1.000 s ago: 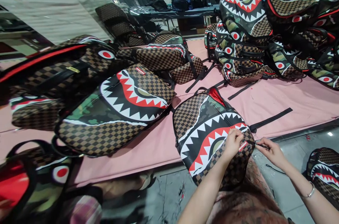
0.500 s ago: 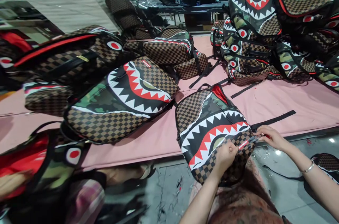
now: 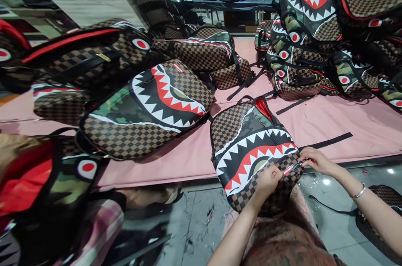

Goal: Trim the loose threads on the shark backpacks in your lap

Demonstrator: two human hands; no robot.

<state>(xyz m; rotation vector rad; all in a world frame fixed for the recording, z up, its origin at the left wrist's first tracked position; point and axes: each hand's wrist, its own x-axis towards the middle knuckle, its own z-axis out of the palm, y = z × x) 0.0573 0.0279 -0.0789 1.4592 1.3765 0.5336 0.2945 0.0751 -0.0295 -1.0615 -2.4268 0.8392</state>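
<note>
A brown-checked backpack (image 3: pixel 251 123) with a shark-mouth print leans on the pink table edge and on my lap, its top partly unzipped over a red lining. My left hand (image 3: pixel 269 180) is closed against its front, fingertips pinched by the left end of the small red label (image 3: pixel 288 169); what they pinch is hidden. In my right hand (image 3: pixel 317 161) is a small pair of thread snips (image 3: pixel 297 166), metal blades pointing left over the label's right end. Fingers partly cover the snips' handle.
Another shark-print backpack (image 3: pixel 147 111) lies to the left on the pink table (image 3: pixel 329 119). More backpacks are piled at the back right (image 3: pixel 309 10). At lower left, a person in plaid (image 3: pixel 105 228) has an open red-lined backpack (image 3: pixel 67 174). A dark bag (image 3: pixel 381 211) rests on the floor at right.
The snips and my right hand have shifted slightly left, closer to the label. My left hand stays in place. The view has turned a little left.
</note>
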